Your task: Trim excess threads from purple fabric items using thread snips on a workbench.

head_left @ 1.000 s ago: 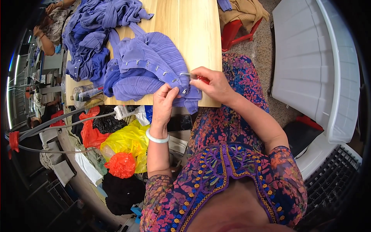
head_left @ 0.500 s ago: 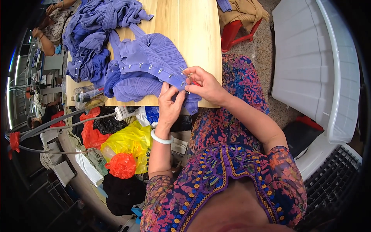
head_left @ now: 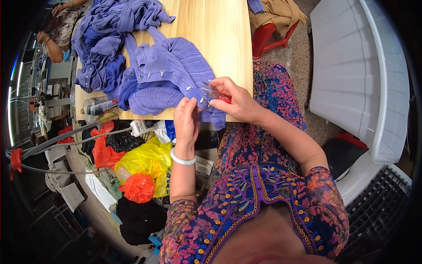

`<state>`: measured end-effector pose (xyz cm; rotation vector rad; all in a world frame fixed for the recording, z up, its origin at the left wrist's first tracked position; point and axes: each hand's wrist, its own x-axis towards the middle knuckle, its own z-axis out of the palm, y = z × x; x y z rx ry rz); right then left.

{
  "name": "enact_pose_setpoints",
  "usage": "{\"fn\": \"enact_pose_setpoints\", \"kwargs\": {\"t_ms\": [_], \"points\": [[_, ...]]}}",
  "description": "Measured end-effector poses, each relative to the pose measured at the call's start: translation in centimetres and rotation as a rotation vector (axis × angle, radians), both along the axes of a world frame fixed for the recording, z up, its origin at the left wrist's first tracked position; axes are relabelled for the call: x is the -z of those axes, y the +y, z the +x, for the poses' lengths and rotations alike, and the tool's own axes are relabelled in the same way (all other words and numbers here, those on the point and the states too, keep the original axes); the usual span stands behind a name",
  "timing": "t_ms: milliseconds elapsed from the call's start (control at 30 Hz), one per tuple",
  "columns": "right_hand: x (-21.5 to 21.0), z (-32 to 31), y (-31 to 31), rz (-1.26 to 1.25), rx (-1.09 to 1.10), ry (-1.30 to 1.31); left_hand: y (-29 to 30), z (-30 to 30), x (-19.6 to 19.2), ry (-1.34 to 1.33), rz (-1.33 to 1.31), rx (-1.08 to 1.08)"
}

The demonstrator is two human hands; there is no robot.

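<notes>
Beside heaped violet clothes (head_left: 99, 55) on the bench (head_left: 224, 39), the left hand (head_left: 186, 121) pinches a rumpled, ribbed violet garment (head_left: 189, 57) edged with metal fasteners, the right hand (head_left: 239, 101) gripping red-handled snips (head_left: 224, 97).

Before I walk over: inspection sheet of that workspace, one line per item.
Surface: light wooden table, visible grain.
Work items: ribbed purple garment with a row of metal fasteners; red-handled scissors, blades near that row.
Clutter: heap of purple garments at the far left; yellow plastic bag and red plastic bag below the table's near edge.
Hands: left hand pinches the garment's edge; right hand holds the scissors.
Cables: grey cable at left, beside the table.
Surroundings: large pale plastic bin at right; red stool bearing tan cloth.
</notes>
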<state>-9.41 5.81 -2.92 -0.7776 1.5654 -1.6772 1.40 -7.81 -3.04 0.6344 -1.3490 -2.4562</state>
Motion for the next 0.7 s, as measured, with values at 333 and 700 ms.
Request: {"fn": "enact_pose_setpoints", "kwargs": {"t_ms": [333, 700], "points": [[-1.0, -1.8, 1.2, 0.031, -0.035, 0.624, -0.2, -0.4, -2.3, -0.122, -0.166, -0.007], [-0.8, -2.0, 1.0, 0.057, -0.064, 0.661, -0.2, -0.4, -1.9, -0.181, -0.153, 0.004]]}}
